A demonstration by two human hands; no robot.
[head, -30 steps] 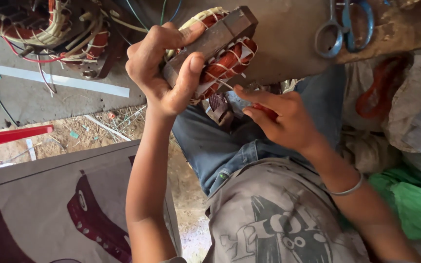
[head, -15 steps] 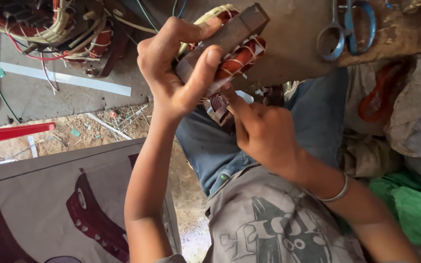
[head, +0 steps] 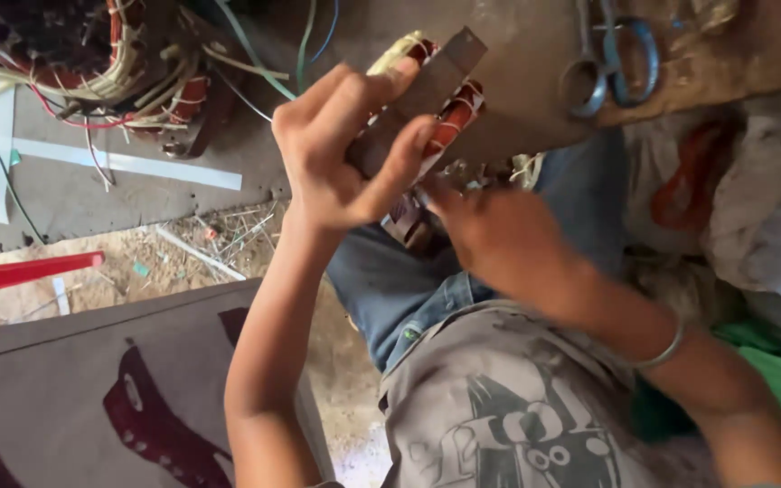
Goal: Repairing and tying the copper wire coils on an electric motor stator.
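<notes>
Head view, left hand (head: 341, 154) gripping wound motor stator (head: 427, 99), right hand (head: 494, 239) beneath it, grip unclear, scissors (head: 612, 59) nearby

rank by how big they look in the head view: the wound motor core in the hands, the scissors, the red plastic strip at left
1. wound motor core, partly hidden by the left hand
2. red plastic strip, cut off by the frame edge
3. scissors, also cut off

The last two look close, so their order is unsure.

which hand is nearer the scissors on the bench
Right. The right hand works under the coil, below-left of the scissors. The left hand grips the coil farther left.
</notes>
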